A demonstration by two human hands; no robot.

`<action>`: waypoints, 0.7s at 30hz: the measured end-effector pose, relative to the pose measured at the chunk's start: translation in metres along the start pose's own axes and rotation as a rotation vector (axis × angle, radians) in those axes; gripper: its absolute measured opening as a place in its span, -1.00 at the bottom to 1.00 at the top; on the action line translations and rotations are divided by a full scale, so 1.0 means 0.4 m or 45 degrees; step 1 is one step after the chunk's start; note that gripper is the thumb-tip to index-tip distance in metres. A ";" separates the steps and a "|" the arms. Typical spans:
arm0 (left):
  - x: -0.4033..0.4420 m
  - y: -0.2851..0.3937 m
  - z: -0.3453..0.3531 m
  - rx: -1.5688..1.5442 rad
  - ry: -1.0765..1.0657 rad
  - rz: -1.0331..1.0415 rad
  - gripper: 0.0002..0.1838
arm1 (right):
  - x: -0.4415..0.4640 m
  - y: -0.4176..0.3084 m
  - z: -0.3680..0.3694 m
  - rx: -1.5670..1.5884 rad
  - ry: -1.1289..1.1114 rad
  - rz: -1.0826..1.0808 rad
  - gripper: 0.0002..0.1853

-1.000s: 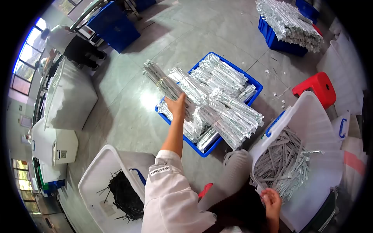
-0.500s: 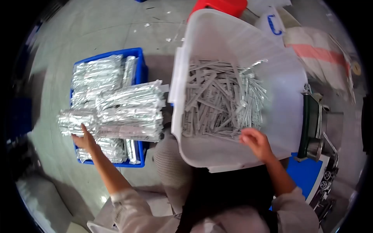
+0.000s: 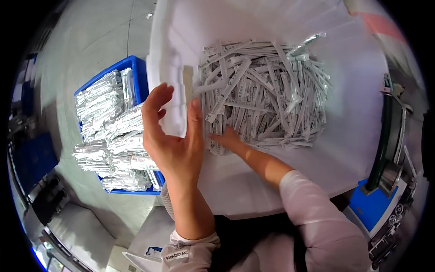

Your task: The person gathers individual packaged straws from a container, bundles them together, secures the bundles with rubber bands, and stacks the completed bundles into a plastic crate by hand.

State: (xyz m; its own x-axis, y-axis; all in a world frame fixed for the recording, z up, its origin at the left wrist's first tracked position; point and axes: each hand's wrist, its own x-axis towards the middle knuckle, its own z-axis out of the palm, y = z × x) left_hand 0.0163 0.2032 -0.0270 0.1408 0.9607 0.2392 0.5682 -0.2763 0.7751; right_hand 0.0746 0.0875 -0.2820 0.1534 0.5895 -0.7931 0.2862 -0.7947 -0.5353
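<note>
My left hand point(image 3: 170, 136) is raised at the near left rim of a large white plastic tub point(image 3: 349, 113), its fingers curved and apart from the thumb with nothing between them. Inside the tub lies a loose heap of long, narrow printed white packets point(image 3: 258, 95); what they contain I cannot make out. My right hand point(image 3: 224, 139) reaches down into the heap's near left corner and touches packets there. Its fingertips are partly hidden and blurred. Left of the tub, a blue crate point(image 3: 141, 77) is piled with shiny clear bags of bundled packets point(image 3: 99, 97), some jutting over its edge.
A green-edged piece of equipment with a metal cup point(image 3: 389, 177) stands right of the tub, above a blue panel point(image 3: 371, 206). A white sack with a red stripe point(image 3: 383, 26) lies at the far right. Grey floor point(image 3: 106, 34) surrounds the crate.
My left hand has left the bagged bundles and come right to the tub's rim. The right hand has moved left and down into the packets. The view has shifted closer over the tub.
</note>
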 end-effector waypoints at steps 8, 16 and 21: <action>0.006 -0.013 0.028 0.126 0.005 0.029 -0.51 | 0.065 -0.165 0.054 0.264 0.362 0.704 0.21; 0.017 -0.024 0.018 0.154 -0.068 0.112 -0.57 | 0.169 -0.066 0.069 0.063 0.197 0.540 -0.04; 0.015 -0.025 0.020 0.134 -0.079 0.116 -0.61 | 0.115 -0.156 -0.043 -0.371 -0.193 0.420 -0.19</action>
State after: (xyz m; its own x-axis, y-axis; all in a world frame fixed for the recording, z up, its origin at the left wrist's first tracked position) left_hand 0.0179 0.2119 -0.0380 0.2437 0.9326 0.2663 0.6321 -0.3609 0.6857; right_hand 0.0800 0.1669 -0.2801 0.1467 0.2671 -0.9524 0.5028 -0.8493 -0.1607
